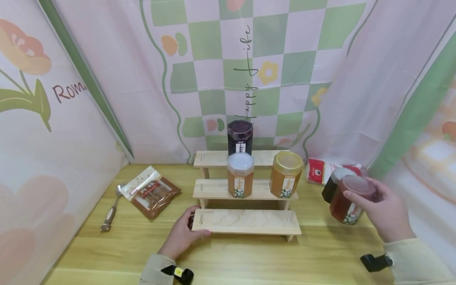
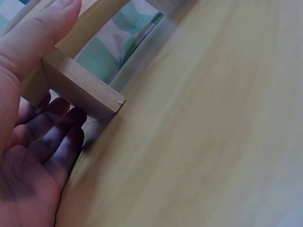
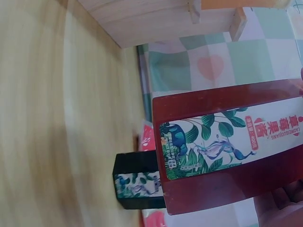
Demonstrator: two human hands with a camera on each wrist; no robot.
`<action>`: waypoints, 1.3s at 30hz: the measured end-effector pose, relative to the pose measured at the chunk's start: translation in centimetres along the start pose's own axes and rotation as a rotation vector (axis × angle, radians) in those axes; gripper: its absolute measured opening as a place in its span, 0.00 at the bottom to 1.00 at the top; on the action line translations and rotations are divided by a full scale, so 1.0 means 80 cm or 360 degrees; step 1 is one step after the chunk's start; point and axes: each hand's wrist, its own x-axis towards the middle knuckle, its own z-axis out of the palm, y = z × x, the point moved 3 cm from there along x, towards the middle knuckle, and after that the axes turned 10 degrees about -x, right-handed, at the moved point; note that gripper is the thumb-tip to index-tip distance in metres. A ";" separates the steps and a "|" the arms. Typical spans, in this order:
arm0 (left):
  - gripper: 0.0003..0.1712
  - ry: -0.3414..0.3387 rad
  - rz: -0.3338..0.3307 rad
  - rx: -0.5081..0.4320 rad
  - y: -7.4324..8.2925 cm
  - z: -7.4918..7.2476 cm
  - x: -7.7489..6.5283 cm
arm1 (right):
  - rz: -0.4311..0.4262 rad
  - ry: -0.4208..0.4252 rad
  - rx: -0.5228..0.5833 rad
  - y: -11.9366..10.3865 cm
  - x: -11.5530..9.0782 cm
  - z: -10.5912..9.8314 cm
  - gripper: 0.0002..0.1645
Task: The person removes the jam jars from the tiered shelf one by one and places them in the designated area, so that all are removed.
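Observation:
A three-step wooden display rack [image 1: 246,221] stands mid-table. My left hand [image 1: 183,233] grips the left end of its lowest step, thumb at the front edge; in the left wrist view the fingers [image 2: 61,127] curl by the rack's leg [image 2: 83,87]. On the right, my right hand [image 1: 382,206] holds a hexagonal jar of red strawberry jam [image 1: 347,204], its label [image 3: 227,137] facing the right wrist camera. Just behind it stands a dark jar [image 1: 331,188], partly hidden. On the middle step are two amber jars, one white-lidded [image 1: 240,176], one yellow-lidded [image 1: 286,174]. A dark purple jar [image 1: 240,136] sits on the top step.
At the table's left lie a brown snack packet [image 1: 153,194] and a small metal-ended tool [image 1: 111,211]. A red and white packet [image 1: 317,172] lies behind the dark jar at right. Printed curtains [image 1: 221,79] enclose the table's back and sides.

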 end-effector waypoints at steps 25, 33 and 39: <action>0.55 0.0005 -0.0036 0.0015 0.002 -0.001 0.000 | 0.0121 -0.0012 -0.0149 0.045 0.001 0.015 0.57; 0.56 -0.0004 -0.0034 -0.0021 0.004 0.000 0.000 | 0.0143 0.0008 -0.0134 0.061 0.003 0.023 0.58; 0.55 -0.0007 -0.0048 -0.0019 0.004 0.000 -0.001 | 0.0113 -0.0001 -0.0167 0.071 0.003 0.025 0.57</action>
